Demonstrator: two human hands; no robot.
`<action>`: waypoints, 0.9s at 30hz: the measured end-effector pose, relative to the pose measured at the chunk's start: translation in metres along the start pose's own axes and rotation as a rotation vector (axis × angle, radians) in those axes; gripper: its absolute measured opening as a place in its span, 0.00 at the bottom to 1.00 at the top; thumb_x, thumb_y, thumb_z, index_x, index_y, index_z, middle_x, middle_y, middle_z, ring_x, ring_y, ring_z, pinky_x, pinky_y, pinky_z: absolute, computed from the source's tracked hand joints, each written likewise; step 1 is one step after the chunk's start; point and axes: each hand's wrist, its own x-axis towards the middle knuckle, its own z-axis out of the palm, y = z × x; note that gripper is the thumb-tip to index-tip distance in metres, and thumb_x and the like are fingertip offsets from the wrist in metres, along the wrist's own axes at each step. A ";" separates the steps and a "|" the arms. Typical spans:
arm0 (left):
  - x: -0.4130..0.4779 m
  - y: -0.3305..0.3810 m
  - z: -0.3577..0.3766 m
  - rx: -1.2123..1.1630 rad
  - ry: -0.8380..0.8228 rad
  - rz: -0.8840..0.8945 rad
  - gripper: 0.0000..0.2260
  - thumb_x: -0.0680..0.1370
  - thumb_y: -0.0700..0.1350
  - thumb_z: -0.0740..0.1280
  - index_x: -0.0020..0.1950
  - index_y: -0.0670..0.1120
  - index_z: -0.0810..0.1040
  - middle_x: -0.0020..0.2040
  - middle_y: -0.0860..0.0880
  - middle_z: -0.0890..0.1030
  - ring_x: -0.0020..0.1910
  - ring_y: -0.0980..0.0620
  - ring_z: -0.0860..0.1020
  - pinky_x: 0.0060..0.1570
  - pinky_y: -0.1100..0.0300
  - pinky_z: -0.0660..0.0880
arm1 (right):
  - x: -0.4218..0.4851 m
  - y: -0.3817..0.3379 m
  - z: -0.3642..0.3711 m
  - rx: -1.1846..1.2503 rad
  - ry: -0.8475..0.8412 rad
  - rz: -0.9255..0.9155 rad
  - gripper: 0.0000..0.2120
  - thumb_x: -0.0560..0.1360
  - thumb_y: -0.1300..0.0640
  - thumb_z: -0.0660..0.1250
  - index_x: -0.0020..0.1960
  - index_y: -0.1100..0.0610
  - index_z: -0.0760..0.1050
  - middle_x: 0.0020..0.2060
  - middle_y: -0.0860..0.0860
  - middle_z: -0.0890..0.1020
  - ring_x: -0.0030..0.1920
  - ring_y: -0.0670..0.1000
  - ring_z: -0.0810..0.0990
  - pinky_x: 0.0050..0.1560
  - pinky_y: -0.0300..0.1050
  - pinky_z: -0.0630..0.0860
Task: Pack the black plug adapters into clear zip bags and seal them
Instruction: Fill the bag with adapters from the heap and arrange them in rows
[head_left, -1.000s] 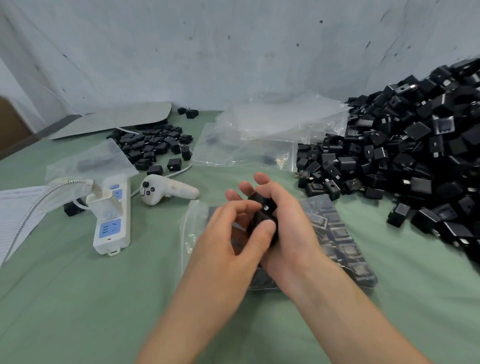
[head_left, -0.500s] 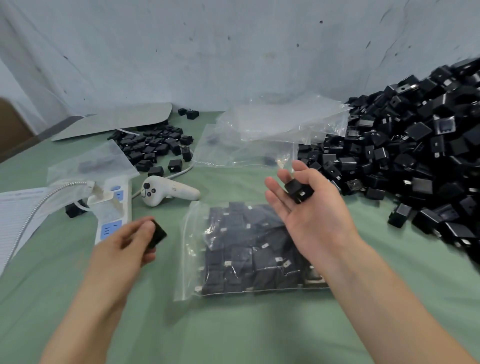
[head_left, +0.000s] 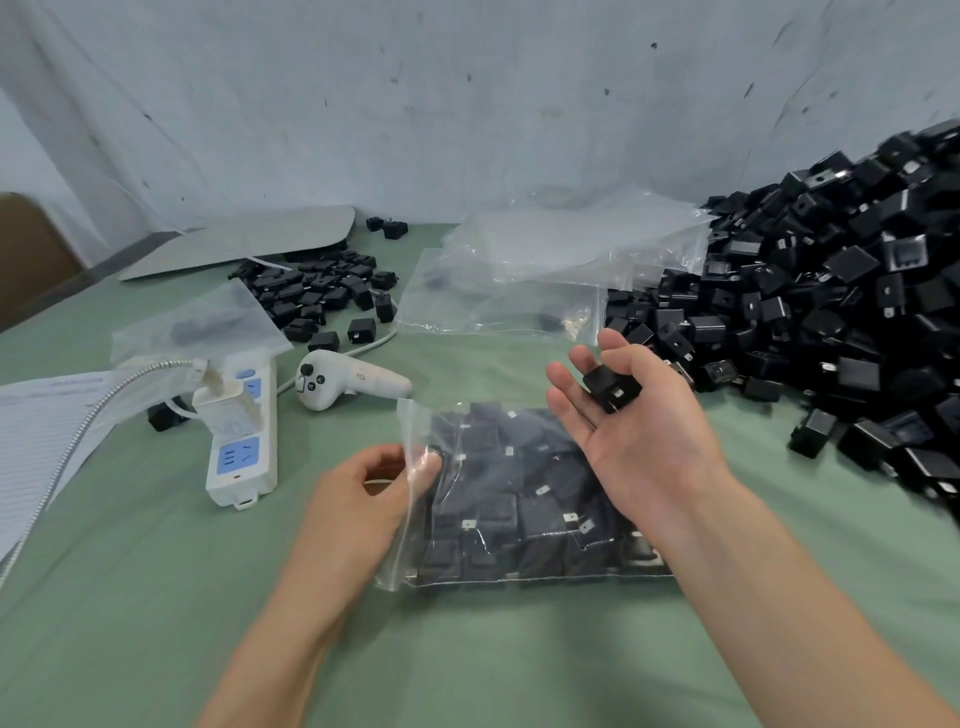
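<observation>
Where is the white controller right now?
The controller lies left of centre in the head view, between the power strip and the filled zip bag.

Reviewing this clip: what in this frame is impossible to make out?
Head view only:
1. Bag mouth: clear film lies over the fingers of the left hand that pinches it, so whether they hold anything else is unclear.
2. Bag's right end: hidden by the right forearm.
3. Pile: cut off by the right edge and blurred there.
4. Paper: print too small, cut off by the left edge.
</observation>
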 end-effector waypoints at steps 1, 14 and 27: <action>0.000 0.000 0.001 -0.002 0.012 0.016 0.05 0.77 0.52 0.71 0.47 0.52 0.84 0.40 0.57 0.86 0.37 0.61 0.82 0.35 0.71 0.74 | 0.000 0.000 0.000 0.002 0.001 -0.001 0.08 0.78 0.63 0.64 0.54 0.54 0.78 0.41 0.52 0.84 0.48 0.56 0.87 0.40 0.45 0.82; -0.009 0.009 0.001 -0.124 -0.036 -0.053 0.07 0.82 0.43 0.64 0.49 0.41 0.78 0.42 0.48 0.86 0.33 0.55 0.81 0.34 0.66 0.78 | -0.001 -0.002 0.000 -0.003 0.008 -0.005 0.08 0.78 0.62 0.64 0.54 0.54 0.78 0.41 0.51 0.84 0.47 0.55 0.87 0.39 0.45 0.82; -0.009 0.018 0.002 -0.243 -0.140 -0.085 0.07 0.83 0.42 0.63 0.51 0.39 0.74 0.43 0.43 0.87 0.35 0.50 0.84 0.36 0.62 0.82 | -0.002 -0.005 -0.001 0.001 0.005 0.000 0.09 0.78 0.63 0.63 0.55 0.54 0.77 0.38 0.50 0.83 0.43 0.54 0.86 0.38 0.43 0.81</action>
